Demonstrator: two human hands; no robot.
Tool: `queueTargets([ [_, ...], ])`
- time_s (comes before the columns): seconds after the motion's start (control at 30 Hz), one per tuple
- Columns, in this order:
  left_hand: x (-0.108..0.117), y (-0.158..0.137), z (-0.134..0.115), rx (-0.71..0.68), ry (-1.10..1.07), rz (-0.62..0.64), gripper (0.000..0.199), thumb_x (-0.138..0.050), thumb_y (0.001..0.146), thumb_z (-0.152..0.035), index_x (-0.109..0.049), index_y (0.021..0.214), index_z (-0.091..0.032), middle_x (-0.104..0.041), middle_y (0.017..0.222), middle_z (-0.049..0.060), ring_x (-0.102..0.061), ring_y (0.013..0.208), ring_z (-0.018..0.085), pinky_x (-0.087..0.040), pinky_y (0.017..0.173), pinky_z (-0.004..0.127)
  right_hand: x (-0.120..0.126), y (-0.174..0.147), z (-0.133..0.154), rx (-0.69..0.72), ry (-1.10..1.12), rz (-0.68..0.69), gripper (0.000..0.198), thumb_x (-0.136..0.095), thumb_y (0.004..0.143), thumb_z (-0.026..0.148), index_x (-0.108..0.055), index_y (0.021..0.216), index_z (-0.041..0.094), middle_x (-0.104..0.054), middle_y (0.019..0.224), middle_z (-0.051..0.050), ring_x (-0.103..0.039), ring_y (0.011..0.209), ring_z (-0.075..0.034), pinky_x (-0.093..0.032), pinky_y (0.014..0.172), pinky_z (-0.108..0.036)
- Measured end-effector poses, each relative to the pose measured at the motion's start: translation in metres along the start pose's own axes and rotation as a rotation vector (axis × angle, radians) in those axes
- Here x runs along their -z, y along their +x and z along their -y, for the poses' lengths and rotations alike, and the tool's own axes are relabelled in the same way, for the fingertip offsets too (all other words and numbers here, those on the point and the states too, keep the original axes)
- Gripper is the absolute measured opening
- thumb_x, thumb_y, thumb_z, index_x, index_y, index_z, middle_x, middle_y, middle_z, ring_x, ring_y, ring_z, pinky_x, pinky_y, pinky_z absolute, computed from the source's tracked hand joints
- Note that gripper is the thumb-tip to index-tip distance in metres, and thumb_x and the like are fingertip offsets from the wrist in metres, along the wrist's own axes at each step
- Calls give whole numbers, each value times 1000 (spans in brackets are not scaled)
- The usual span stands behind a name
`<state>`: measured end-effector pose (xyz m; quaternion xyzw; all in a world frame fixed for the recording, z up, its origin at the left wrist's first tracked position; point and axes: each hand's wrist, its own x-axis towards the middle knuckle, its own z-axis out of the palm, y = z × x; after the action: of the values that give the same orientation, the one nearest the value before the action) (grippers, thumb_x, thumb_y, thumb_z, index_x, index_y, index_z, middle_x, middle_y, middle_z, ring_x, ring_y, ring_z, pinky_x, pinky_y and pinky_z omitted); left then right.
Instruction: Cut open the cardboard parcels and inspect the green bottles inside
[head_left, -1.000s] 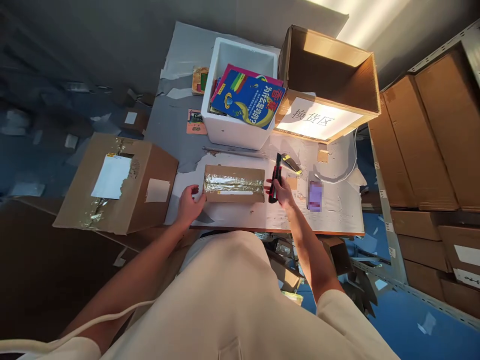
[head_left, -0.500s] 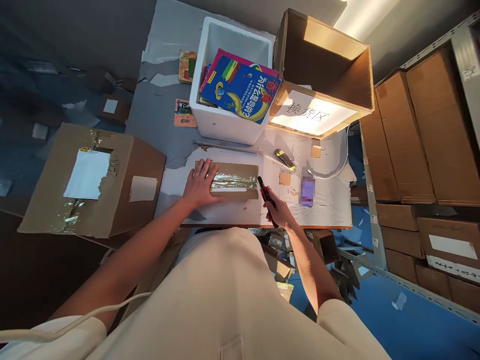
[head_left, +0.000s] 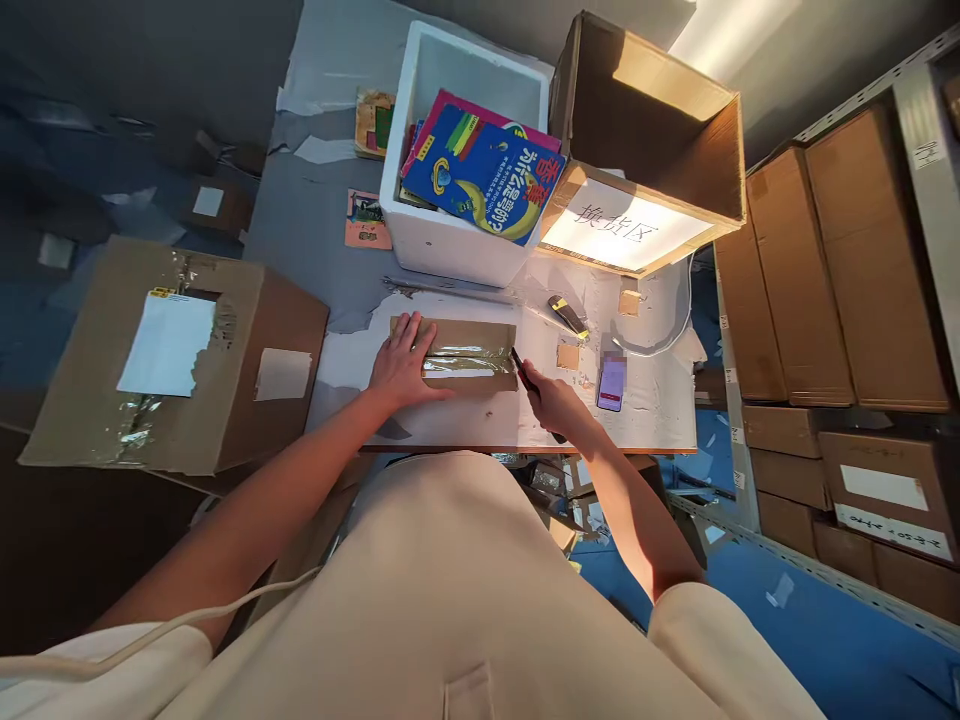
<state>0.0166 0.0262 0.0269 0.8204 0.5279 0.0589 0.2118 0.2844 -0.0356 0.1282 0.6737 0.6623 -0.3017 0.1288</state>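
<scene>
A small cardboard box point(head_left: 472, 333) with clear tape along its top lies on the table before me. My left hand point(head_left: 401, 365) rests spread on the box's left end, thumb along the near edge. In my right hand point(head_left: 561, 405) is a dark utility knife point(head_left: 525, 373), gripped with its tip at the box's right end, by the tape. Whether the blade has gone into the tape is too small to tell. Right of that hand lies a phone point(head_left: 611, 382) with a lit screen. A yellow and black utility knife point(head_left: 568, 316) lies farther back.
A white foam box point(head_left: 457, 245) holding books point(head_left: 480, 175) stands at the back, beside an open carton point(head_left: 649, 185) with a handwritten sign. A large taped carton point(head_left: 285, 320) is at the left. Shelves with boxes point(head_left: 832, 280) line the right side. A cable point(head_left: 686, 325) curves across the table.
My right hand has turned and brought the knife tip up against the box's right end. My left hand stays on the box. The view has shifted slightly.
</scene>
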Motion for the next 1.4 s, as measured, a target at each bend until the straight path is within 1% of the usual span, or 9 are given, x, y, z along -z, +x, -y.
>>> queueTargets([
  [0.17,-3,1,2,17,14,-29,124,-65,53,-80,-23,150,-15,-5,160,16,-5,145,41,-21,114,50,-4,0,11,-79,-118,38,58,-34,95,19,-21,151,20,-70,103,-16,-67,88,-27,-45,71,-31],
  [0.4,-4,-1,0,1,19,-36,121,-63,56,-80,-24,150,-15,-6,160,15,-6,146,39,-22,113,50,-12,2,20,-147,-155,64,62,-36,94,17,-16,152,19,-67,109,-18,-64,98,-29,-44,74,-32],
  [0.6,0,-2,-4,31,36,-8,123,-63,56,-80,-22,151,-14,-4,160,16,-3,146,39,-23,111,52,-8,1,21,-125,-139,87,59,-34,94,16,-19,151,18,-69,100,-16,-66,89,-27,-44,70,-30],
  [0.8,-1,-2,-4,60,44,12,122,-60,58,-81,-17,152,-16,-2,160,16,-1,146,40,-23,110,55,-6,-4,25,-130,-109,81,63,-38,91,14,-20,151,16,-69,101,-17,-66,88,-27,-44,71,-31],
  [0.97,0,-3,-5,30,50,11,120,-58,60,-81,-17,152,-15,-2,160,15,0,146,39,-23,110,53,-3,-5,28,-158,-12,126,57,-36,90,11,-28,147,16,-70,94,-13,-65,66,-20,-45,63,-28],
  [1.03,1,-4,-6,58,58,15,121,-57,60,-82,-16,152,-16,-2,160,15,0,146,39,-23,110,55,-3,-4,30,-162,-34,131,58,-39,88,10,-30,145,15,-69,97,-15,-66,69,-20,-46,63,-28],
  [1.17,2,-4,-8,61,57,36,123,-58,58,-83,-17,152,-16,-1,160,17,0,146,39,-24,110,55,-7,-6,32,-166,-100,86,63,-40,90,12,-21,150,14,-68,101,-18,-66,89,-26,-46,70,-29],
  [1.3,2,-3,-7,45,55,23,121,-58,60,-81,-16,152,-15,-2,160,17,0,146,38,-23,110,54,-4,-2,35,-197,-32,174,65,-40,88,10,-20,150,14,-69,95,-15,-67,75,-22,-47,66,-29],
  [1.4,2,-4,-8,69,52,28,122,-60,59,-81,-16,152,-16,-1,160,16,1,146,38,-23,110,55,-2,-1,36,-195,-64,154,70,-44,85,8,-20,150,13,-68,100,-17,-68,83,-24,-48,70,-30],
])
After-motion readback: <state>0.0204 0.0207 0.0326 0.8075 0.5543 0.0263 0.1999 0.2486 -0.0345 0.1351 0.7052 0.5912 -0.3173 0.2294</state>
